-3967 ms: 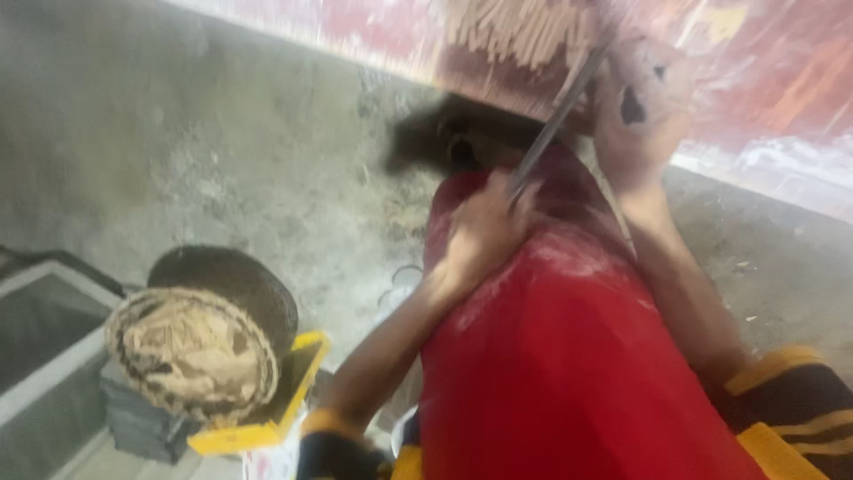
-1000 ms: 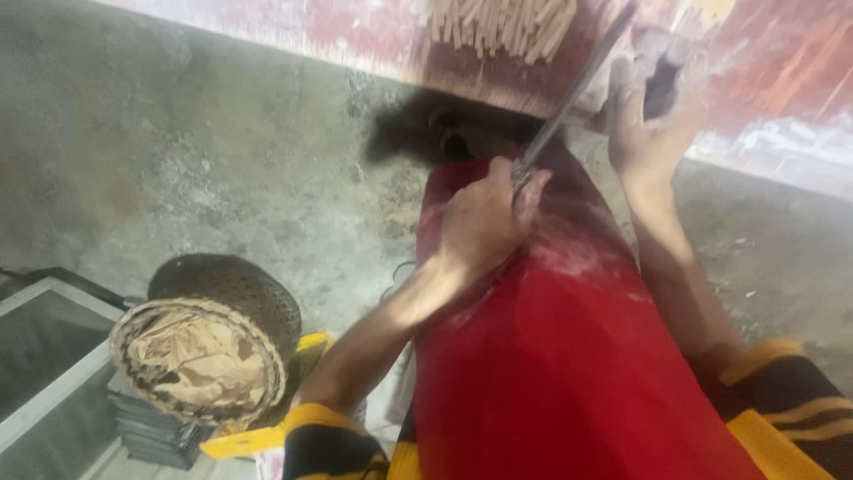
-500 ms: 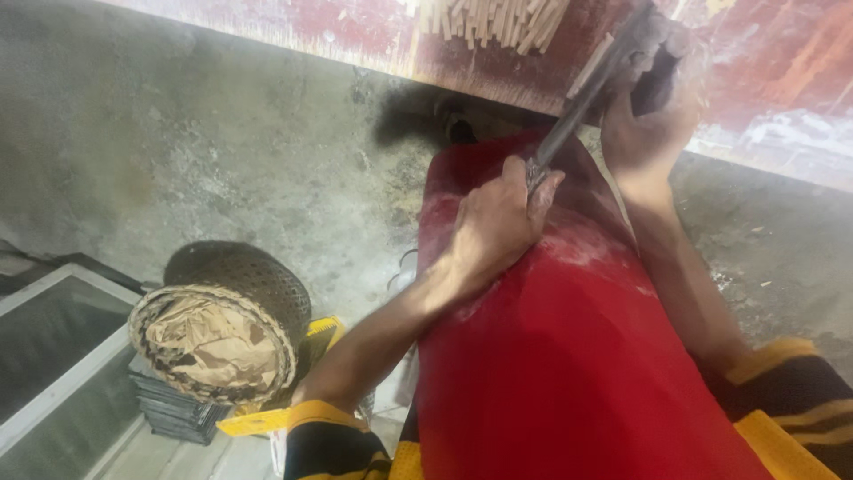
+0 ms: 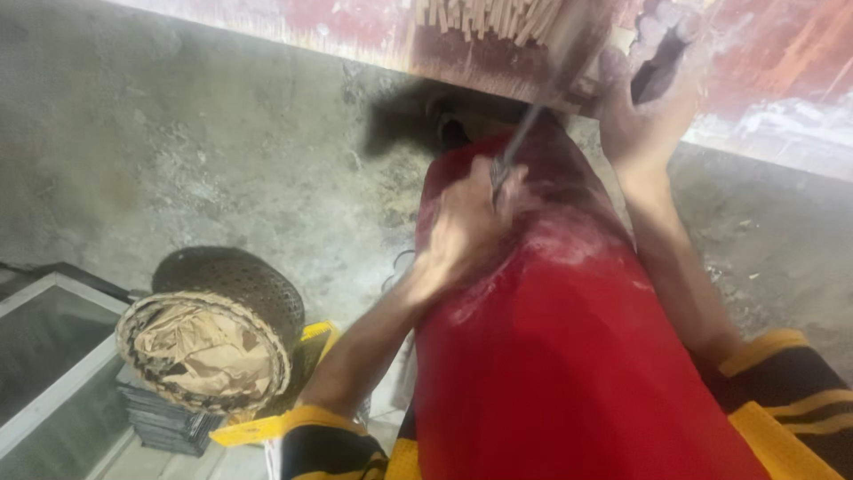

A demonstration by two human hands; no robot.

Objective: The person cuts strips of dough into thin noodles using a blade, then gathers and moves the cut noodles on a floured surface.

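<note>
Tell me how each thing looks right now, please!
Left hand: closed around the lower end of the long blade.
Right hand: gripping the blade's dark top handle.
Thin sticks: bundled side by side at the top edge.
Woven basket: tilted, open, crumpled paper inside.
Red cloth: draped over lap, dusty.

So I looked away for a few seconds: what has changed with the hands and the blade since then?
Little. The left hand has slid slightly down the red cloth, still pinching the lower end of the long metal blade. The right hand stays raised at the blade's upper end by the bundle of pale sticks. The woven basket only seems shifted because the view moved.
</note>
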